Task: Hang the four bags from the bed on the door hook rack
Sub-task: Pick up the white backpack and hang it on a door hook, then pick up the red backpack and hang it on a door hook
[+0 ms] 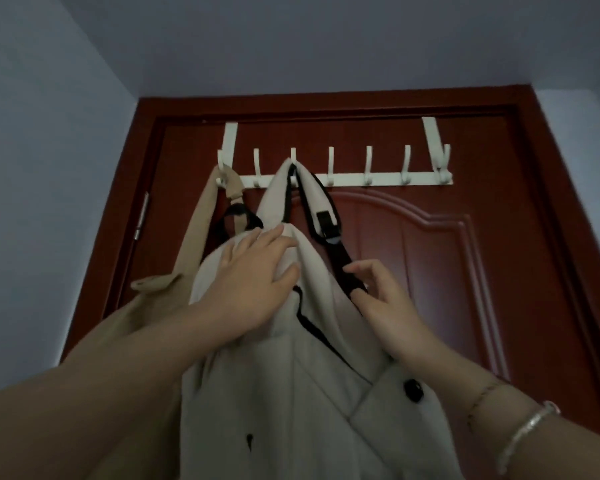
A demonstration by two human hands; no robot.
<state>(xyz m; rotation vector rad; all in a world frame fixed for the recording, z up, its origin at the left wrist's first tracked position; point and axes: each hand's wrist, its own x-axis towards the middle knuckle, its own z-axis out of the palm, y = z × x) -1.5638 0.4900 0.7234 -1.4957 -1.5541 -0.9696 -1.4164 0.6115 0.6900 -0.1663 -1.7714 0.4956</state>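
A white hook rack hangs over the top of the dark red door. A cream backpack with black trim hangs by its padded strap from the third hook from the left. Behind it, a tan bag hangs from the leftmost hook. My left hand lies flat with spread fingers on the top of the cream backpack. My right hand pinches the backpack's black webbing strap between thumb and fingers.
The four hooks to the right of the cream backpack and the second hook from the left are bare. Pale walls flank the door frame. A door hinge shows at the left edge.
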